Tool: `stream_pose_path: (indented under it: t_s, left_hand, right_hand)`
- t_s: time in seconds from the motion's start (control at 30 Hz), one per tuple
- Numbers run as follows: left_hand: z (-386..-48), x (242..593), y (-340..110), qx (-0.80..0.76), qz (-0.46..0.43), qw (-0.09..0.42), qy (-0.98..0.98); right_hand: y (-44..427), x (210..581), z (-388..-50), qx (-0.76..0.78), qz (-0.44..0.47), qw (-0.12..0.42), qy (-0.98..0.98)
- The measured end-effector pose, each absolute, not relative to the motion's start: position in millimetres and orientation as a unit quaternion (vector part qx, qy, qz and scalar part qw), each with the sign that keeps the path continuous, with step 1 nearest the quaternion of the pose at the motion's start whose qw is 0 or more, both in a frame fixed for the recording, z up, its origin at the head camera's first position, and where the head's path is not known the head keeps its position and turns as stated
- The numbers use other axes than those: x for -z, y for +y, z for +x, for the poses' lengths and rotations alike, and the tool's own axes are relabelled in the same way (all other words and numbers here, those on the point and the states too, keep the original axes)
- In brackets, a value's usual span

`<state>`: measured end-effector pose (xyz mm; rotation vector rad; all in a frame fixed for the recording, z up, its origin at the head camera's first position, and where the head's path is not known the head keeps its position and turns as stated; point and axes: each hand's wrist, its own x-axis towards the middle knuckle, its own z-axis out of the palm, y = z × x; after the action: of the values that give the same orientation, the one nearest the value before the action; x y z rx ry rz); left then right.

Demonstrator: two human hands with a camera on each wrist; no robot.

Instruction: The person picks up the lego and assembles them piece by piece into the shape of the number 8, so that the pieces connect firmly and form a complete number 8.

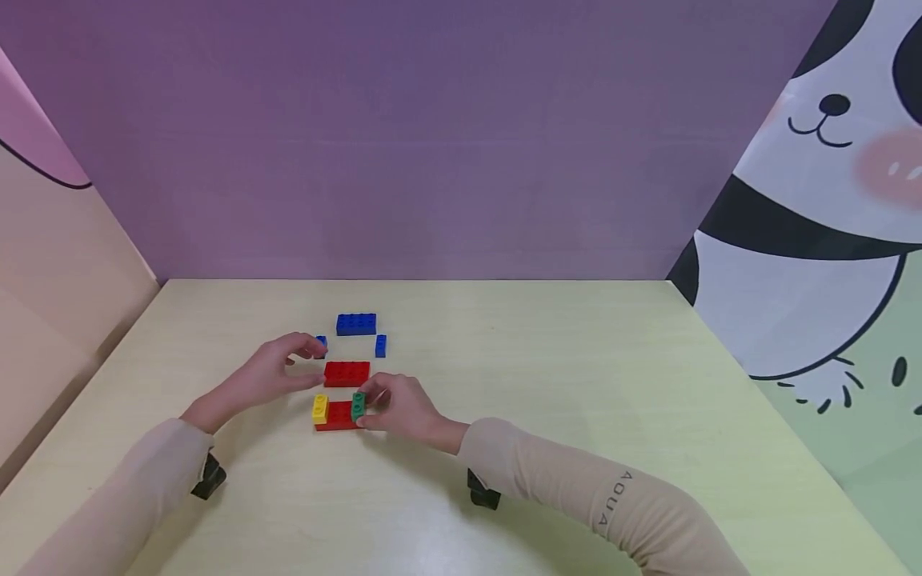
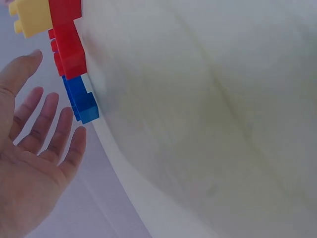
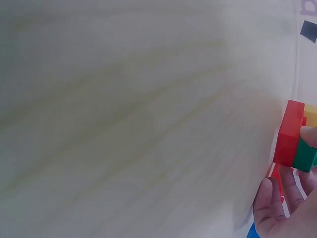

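My right hand (image 1: 405,408) pinches a small green brick (image 1: 358,406) between thumb and fingers, at the right end of the nearer red brick (image 1: 340,413). A yellow brick (image 1: 320,409) sits on that red brick's left end. In the right wrist view the green brick (image 3: 303,154) stands against the red brick (image 3: 289,134); whether it is fully pressed down I cannot tell. With fingers relaxed and apart, my left hand (image 1: 274,370) hovers left of the farther red brick (image 1: 347,374). Its fingertips partly cover a small blue brick (image 1: 322,341). The left wrist view shows its palm (image 2: 29,178) holding nothing.
Behind the red bricks lie a larger blue brick (image 1: 356,324) and another small blue brick (image 1: 380,346). All rest on a pale wooden table (image 1: 576,384). A purple panel (image 1: 432,144) rises at its back edge, and a panda-printed wall (image 1: 814,312) stands to the right.
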<state>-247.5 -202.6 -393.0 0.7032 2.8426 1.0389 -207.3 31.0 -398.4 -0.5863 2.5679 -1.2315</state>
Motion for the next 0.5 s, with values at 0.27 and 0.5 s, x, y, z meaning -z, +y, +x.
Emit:
stream_pose_path:
  t_s: [0.27,0.5]
  left_hand:
    - [-250.9,398.8,-197.7,-0.337,0.220,0.046,0.914]
    - [-252.5,400.7,-194.2,-0.317,0.209,0.057,0.923]
  right_hand:
    - [30.7,400.3,-209.0,0.421,-0.193,0.122,0.878]
    - [29.7,401.0,-210.2,0.424,-0.188,0.121,0.878]
